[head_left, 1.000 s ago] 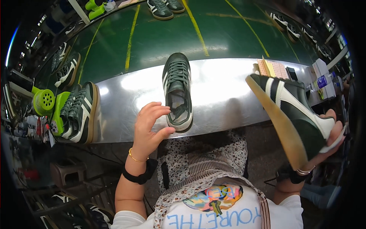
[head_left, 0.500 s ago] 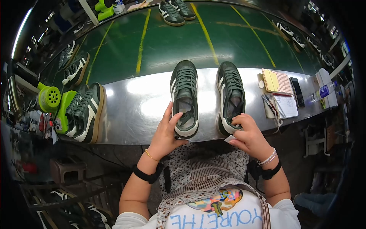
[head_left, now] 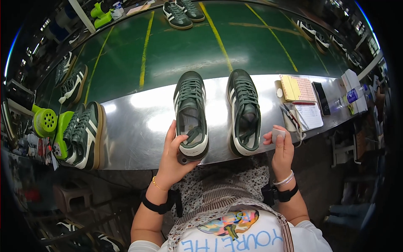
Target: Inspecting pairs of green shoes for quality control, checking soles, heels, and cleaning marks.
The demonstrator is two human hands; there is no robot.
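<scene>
Two dark green sneakers with white stripes stand side by side on the metal bench edge, toes pointing away from me. My left hand (head_left: pixel 171 161) is closed around the heel of the left sneaker (head_left: pixel 191 98), its fingers at the collar and its thumb low behind the heel. Just right of the right sneaker (head_left: pixel 244 98), and apart from it, my right hand (head_left: pixel 283 153) pinches a small pale grey block (head_left: pixel 277 135), which looks like an eraser. Nothing touches the right sneaker's heel.
Another pair of sneakers (head_left: pixel 87 134) rests at the bench's left end beside a lime-green device (head_left: pixel 45 122). On the right lie notepads (head_left: pixel 308 115), pens, a phone (head_left: pixel 321 98) and a plastic bottle (head_left: pixel 351 95). Beyond, a green conveyor belt (head_left: pixel 180 50) with yellow lines carries more sneakers.
My right hand has left the right sneaker's heel and moved right, raising the small block into plain view. My left hand stays at the left sneaker's heel. The whole view has shifted slightly.
</scene>
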